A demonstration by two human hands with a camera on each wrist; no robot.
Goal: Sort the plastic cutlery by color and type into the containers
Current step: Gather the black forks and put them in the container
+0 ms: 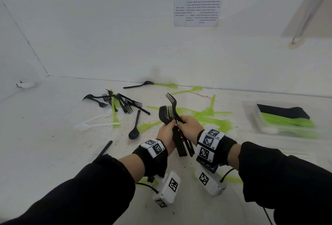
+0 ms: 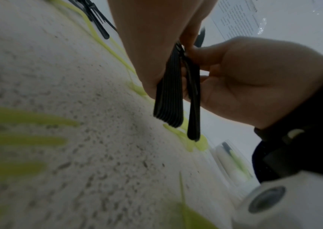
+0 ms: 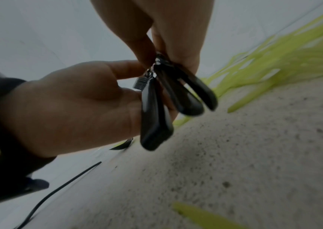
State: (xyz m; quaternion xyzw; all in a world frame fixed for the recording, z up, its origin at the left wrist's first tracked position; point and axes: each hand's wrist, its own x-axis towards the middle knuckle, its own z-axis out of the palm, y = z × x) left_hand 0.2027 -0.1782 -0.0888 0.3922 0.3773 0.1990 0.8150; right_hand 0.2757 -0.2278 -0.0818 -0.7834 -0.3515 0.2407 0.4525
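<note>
A white, speckled desk (image 1: 53,144) runs back to a plain white wall with a printed sheet (image 1: 198,5) taped to it, and plastic cutlery lies scattered over the surface. Just above it, near the front, the left hand (image 1: 166,135) has its fingers (image 1: 172,123) curled round a nested stack of black forks (image 1: 177,131), handles pointing back toward the body and tines fanned upward; gathering them this way likely lets the whole set go into a container in one move. The right hand (image 1: 190,129) meets it from the other side, fingers (image 3: 142,46) pinched on a few loose black forks whose handles splay apart beside the stack, apparently to square them in with the rest. Just beyond the fingers, on the far side, a tangle of green forks (image 1: 206,115) lies on the desk. To the left of the fingers sit a black spoon (image 1: 134,131), then white spoons (image 1: 93,122), and farther back a heap of black forks mixed with a green one (image 1: 124,102). Well off to the right of the fingers stands a clear container (image 1: 251,117) already holding black and green pieces stacked side by side, which is probably where the held forks belong. Much cutlery remains unsorted.
</note>
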